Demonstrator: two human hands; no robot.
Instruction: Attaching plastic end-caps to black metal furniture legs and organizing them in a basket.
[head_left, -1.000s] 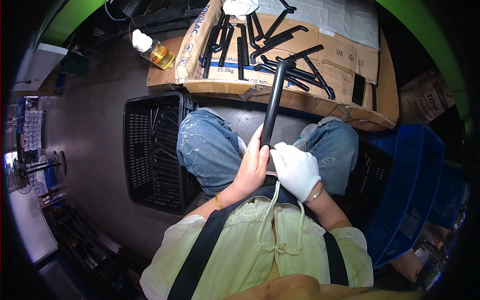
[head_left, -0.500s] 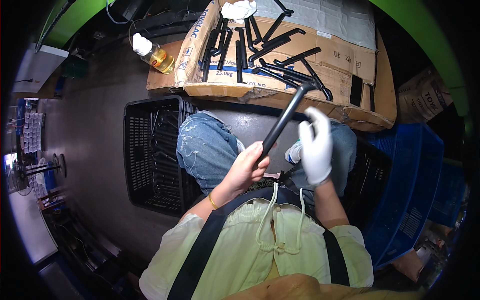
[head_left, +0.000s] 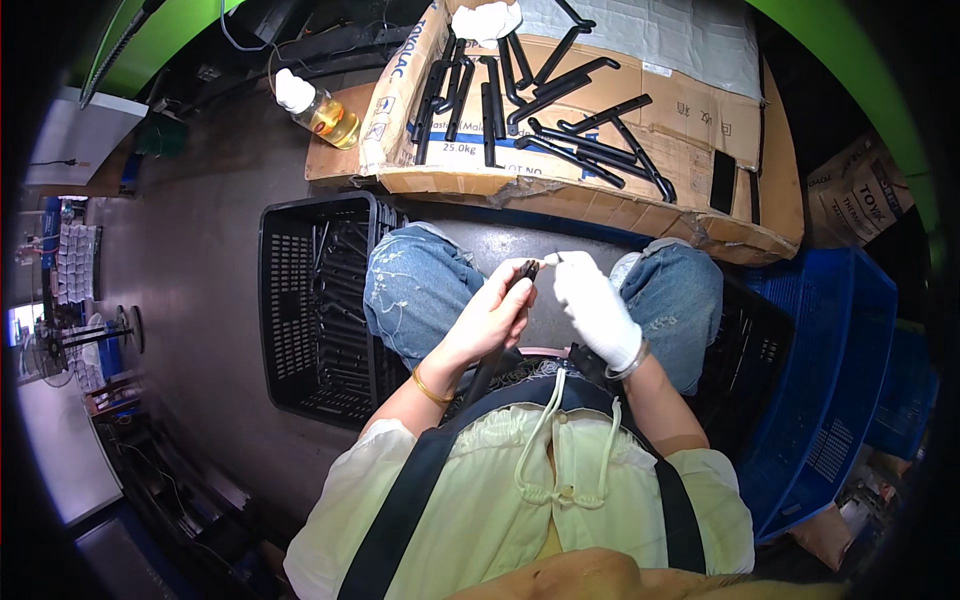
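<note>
My bare left hand (head_left: 497, 312), with a gold bangle at the wrist, is wrapped round a black tubular handle (head_left: 485, 374). One end of the handle shows above the thumb; the shaft runs down below the fist toward my lap. My right hand (head_left: 597, 308), in a white glove, has its fingers drawn together beside that upper end. Whether anything is pinched in them is too small to tell. In front of my knees, several similar black bent handles (head_left: 560, 92) lie loose on a flattened cardboard sheet (head_left: 690, 140).
A black crate (head_left: 285, 330) of black parts stands left of my knees. Blue crates (head_left: 815, 400) stand to the right. A bottle of yellow liquid (head_left: 335, 122) and a crumpled white cloth (head_left: 487, 22) are at the worktop's left side. A fan (head_left: 65, 350) stands far left.
My left hand has turned the handle from pointing up and away to pointing down toward my lap. My gloved right hand has come in to the handle's upper end, its fingers closing together.
</note>
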